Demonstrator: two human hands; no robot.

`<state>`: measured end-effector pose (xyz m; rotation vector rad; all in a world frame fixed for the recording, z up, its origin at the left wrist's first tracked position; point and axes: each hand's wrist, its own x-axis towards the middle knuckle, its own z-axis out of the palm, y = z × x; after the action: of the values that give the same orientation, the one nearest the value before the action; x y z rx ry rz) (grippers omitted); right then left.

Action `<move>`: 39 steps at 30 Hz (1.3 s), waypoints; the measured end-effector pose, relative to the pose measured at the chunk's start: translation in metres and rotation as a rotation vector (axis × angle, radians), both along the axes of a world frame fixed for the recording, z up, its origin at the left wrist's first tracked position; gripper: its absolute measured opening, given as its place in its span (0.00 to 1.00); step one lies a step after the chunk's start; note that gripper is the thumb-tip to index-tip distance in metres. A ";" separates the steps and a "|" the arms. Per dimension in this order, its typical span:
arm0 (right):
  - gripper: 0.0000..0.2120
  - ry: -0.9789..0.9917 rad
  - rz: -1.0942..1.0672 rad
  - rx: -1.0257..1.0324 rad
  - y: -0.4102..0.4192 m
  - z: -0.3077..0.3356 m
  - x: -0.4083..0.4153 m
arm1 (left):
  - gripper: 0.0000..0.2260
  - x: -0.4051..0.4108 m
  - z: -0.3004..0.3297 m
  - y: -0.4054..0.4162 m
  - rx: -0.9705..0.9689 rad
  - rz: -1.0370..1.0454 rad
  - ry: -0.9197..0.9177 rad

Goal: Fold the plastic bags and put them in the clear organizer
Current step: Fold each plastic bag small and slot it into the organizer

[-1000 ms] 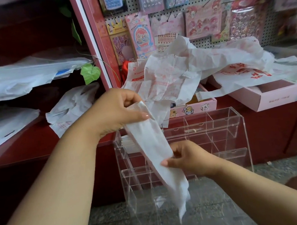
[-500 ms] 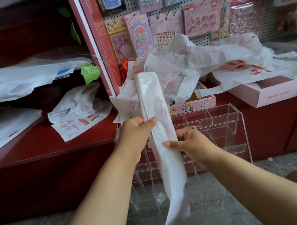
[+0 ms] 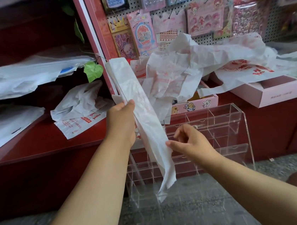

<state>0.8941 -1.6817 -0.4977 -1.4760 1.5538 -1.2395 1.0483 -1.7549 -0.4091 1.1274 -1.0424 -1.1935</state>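
A white plastic bag (image 3: 139, 102), folded lengthwise into a long narrow strip, runs from upper left to lower right in front of me. My left hand (image 3: 121, 121) grips it near the middle. My right hand (image 3: 188, 141) pinches its right edge lower down with thumb and forefinger, the other fingers loosely curled. The strip's tail hangs free below. Behind it the clear organizer (image 3: 237, 120) with several compartments stands on the floor against the red counter. A heap of loose white bags with red print (image 3: 203, 63) lies on the counter above.
More white bags (image 3: 80, 109) lie on the red shelf (image 3: 36, 143) at left. Pink boxes (image 3: 271, 92) sit on the counter under the heap. A pegboard with sticker packs (image 3: 205, 19) rises behind. Grey stone floor (image 3: 192, 209) lies below.
The strip's top has swung up and left, so it now stands longer and straighter. My right hand has slid down along the strip's edge. My left hand keeps its grip.
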 end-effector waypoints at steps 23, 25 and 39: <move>0.15 0.542 -0.103 -0.366 0.002 -0.006 -0.002 | 0.08 -0.002 -0.013 0.006 0.051 -0.162 0.102; 0.13 0.210 0.001 -0.140 -0.005 0.004 -0.009 | 0.10 -0.006 -0.018 0.012 0.073 -0.215 0.118; 0.10 -0.347 0.078 -0.020 -0.001 0.015 -0.003 | 0.05 -0.004 -0.051 0.038 -0.065 -0.286 -0.341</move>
<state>0.8912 -1.6825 -0.4822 -1.2420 1.2450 -1.3835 1.0440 -1.7166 -0.4600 1.1832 -1.5332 -1.2020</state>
